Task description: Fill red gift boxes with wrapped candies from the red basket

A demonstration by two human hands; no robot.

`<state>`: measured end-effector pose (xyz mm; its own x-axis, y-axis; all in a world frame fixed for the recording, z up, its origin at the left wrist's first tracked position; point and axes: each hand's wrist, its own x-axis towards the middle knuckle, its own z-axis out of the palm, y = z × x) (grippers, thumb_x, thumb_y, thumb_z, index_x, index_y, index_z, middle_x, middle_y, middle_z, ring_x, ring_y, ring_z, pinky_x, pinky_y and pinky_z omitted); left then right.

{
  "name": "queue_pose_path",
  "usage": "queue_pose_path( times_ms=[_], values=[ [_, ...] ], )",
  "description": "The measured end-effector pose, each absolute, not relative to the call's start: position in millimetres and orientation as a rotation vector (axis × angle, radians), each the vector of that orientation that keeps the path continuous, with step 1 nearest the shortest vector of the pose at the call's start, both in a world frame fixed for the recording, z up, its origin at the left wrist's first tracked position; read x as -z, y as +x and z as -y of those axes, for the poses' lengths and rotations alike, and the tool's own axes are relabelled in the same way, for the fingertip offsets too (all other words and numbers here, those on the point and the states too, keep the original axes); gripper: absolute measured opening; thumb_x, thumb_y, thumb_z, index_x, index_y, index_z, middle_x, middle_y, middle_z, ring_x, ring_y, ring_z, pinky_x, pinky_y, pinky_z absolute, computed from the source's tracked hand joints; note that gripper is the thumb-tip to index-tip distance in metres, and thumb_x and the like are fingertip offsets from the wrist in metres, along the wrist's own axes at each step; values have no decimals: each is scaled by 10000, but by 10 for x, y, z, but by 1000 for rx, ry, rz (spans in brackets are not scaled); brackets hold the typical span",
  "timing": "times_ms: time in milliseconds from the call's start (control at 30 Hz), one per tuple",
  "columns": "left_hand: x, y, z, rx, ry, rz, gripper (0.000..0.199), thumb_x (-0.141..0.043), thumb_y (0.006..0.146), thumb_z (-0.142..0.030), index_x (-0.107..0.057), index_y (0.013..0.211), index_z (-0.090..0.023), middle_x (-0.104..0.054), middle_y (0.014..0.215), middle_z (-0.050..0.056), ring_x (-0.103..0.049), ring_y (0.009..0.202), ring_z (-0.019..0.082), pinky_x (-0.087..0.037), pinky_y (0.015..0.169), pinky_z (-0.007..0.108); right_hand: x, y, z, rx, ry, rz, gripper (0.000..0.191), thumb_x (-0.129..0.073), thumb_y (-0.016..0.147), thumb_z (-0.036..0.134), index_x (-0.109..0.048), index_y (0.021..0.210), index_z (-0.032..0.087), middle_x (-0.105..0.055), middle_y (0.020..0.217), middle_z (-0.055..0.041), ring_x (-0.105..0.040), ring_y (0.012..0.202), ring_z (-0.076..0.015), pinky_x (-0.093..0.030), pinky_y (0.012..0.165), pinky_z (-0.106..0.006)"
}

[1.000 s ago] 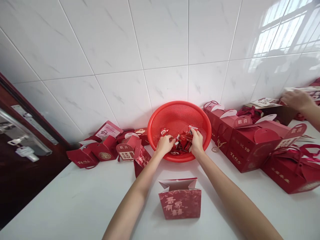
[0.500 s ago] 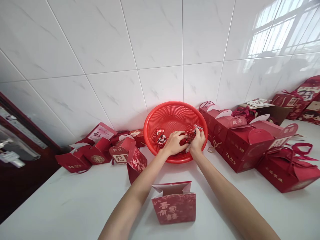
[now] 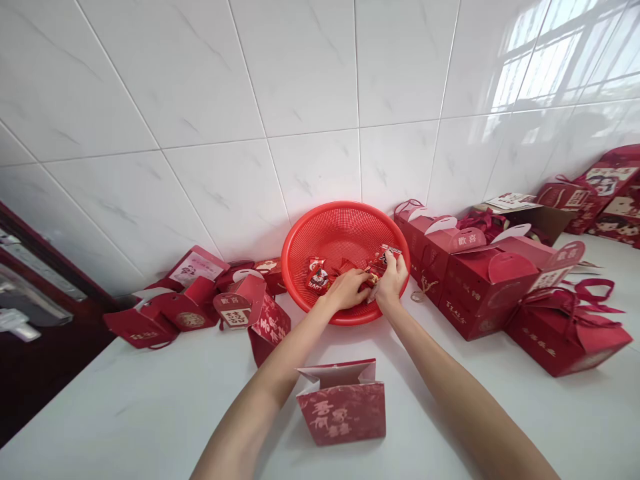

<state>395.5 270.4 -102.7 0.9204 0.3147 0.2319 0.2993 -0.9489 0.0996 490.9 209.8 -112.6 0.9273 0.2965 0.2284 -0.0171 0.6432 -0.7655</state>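
Observation:
Both hands are inside a red plastic mesh basket [image 3: 345, 212], which holds several red-wrapped candies. My right hand [image 3: 391, 280] is closed around wrapped candies, and one red packet [image 3: 390, 251] with dark and white print sticks up past its fingertips. Close beside it, my left hand [image 3: 347, 291] has its fingers curled down among the candies; its fingertips are partly hidden, so what they pinch is unclear. A loose printed candy [image 3: 317, 277] lies at the basket's left side. Between my forearms stands an open-topped red paper gift bag [image 3: 345, 417] with gold characters.
Red gift boxes [image 3: 475, 293] line the right side, with a ribboned box [image 3: 567, 337] in front. More red boxes [image 3: 193, 313] and a box with a patterned front [image 3: 253, 310] stand left. A white tiled wall [image 3: 320, 80] rises behind the white tabletop [image 3: 150, 413].
The whole view has shifted slightly. My left hand has moved a little down and back from the candies near my right hand, uncovering more wrappers. My right hand still grips candies.

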Motion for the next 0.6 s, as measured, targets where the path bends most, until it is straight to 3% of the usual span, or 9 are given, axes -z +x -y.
queue_pose_path(
  times_ms=[100,167,400,600],
  values=[
    [1046,4007,-2667,-304,3028,-512,479,-687,849,-394,-647,1287,-205,-663,1205,125,-628,1100,299,-508,942,395,1102,4942,-2071,-169,-831,364,236,-588,782,450,-551,791,217,-595,726,32,-526,657,-132,-456,660,-268],
    [1048,4034,-2655,-279,3033,-563,511,-680,851,-437,-639,1301,-198,-649,1198,144,-624,1103,323,-500,945,424,1084,4968,-2048,-156,-818,367,230,-591,784,438,-564,801,210,-601,725,28,-525,652,-133,-456,659,-272],
    [1022,4105,-2604,-272,3015,-667,239,-634,835,-276,-754,1025,-193,-682,1101,120,-648,1054,298,-498,927,381,1075,5068,-1990,-118,-831,381,219,-586,771,422,-563,752,205,-570,689,37,-496,647,-128,-430,655,-275],
    [1053,4108,-2639,-356,2918,-762,170,-648,791,-268,-776,802,-157,-718,1004,114,-674,928,260,-510,850,336,1085,5119,-1902,-144,-873,421,234,-627,726,423,-564,685,201,-554,657,39,-472,650,-127,-407,652,-272]
  ],
)
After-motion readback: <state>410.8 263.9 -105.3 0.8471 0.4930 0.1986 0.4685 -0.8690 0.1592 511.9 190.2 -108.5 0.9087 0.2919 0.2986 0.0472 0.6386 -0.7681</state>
